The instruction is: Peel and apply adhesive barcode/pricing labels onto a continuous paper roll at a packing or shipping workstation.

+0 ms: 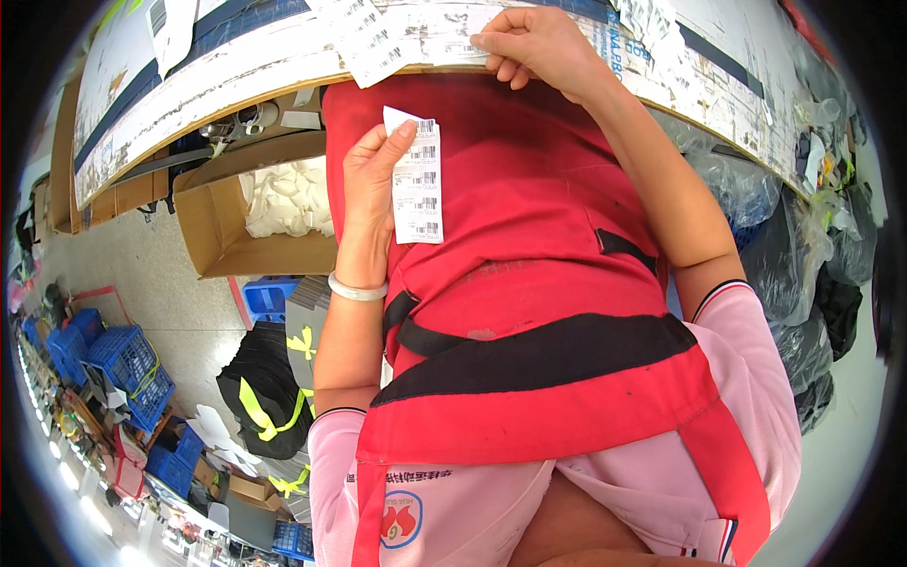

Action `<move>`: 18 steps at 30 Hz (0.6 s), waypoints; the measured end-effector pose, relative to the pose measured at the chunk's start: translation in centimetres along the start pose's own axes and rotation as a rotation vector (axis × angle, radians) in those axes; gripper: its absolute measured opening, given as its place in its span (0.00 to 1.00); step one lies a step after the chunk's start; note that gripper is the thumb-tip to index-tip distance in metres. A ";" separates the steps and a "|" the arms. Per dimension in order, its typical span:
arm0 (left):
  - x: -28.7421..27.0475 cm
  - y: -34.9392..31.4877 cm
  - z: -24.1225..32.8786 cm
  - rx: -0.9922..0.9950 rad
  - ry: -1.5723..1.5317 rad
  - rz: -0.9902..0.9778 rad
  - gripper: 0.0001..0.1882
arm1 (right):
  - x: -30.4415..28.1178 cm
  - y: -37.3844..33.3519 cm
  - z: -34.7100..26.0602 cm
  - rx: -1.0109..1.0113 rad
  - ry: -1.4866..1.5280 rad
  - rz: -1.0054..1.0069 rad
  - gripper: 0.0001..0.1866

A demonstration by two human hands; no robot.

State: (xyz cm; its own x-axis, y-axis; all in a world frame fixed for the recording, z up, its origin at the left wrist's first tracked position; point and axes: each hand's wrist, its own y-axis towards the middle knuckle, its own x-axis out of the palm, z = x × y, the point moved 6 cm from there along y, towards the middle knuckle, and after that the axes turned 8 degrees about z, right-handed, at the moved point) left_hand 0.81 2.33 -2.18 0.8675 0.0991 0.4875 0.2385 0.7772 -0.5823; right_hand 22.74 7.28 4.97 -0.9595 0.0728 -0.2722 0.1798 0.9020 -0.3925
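Label strip [419, 189] in the left hand [370, 175], in front of the red apron [529, 217], on the near side of the table [227, 94]. Visible gap between the strip's top and the table's front edge; broad stretch of apron to the strip's right, with room there for shifting sideways. Tighter on the left: forearm with a pale bracelet [357, 287], then an open cardboard box [293, 260] of white pieces [288, 198] below the table edge. Beyond the right forearm, plastic bags [779, 269] crowded beside the table. Left thumb pressed on the strip's upper part, fingers closed behind. Right hand [543, 52] over the table's front edge, thumb and forefinger together at the tips, other fingers curled; contents of that pinch, if any, impossible to tell. Farther left, another label strip [375, 45] on the table, lower end at the edge. Held strip long, narrow and white, lower end square; black barcodes in a column, beside print too small to make out. Top left corner plain white, poking out past the thumb.
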 end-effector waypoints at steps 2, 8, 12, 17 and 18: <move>-0.1 0.0 -0.1 -0.002 0.003 -0.006 0.06 | 0.0 -0.1 0.0 0.003 -0.008 0.004 0.10; -0.1 0.0 -0.1 -0.004 0.011 -0.008 0.06 | 0.0 -0.1 0.0 -0.011 -0.014 0.005 0.10; 0.0 -0.1 -0.1 -0.005 0.009 -0.006 0.06 | 0.1 -0.2 -0.3 -0.027 -0.050 0.012 0.10; 0.1 -0.1 0.2 0.007 0.034 0.000 0.06 | 0.6 -0.3 -1.0 -0.106 -0.142 0.020 0.10; 0.0 -0.1 0.2 0.002 0.038 0.012 0.06 | 0.6 -0.3 -1.1 -0.095 -0.156 0.015 0.10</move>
State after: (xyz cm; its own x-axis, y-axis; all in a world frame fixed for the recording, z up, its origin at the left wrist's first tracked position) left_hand 0.73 2.39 -1.95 0.8864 0.0841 0.4553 0.2274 0.7775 -0.5864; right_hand 21.89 7.52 5.89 -0.9101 0.0260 -0.4136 0.1653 0.9380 -0.3046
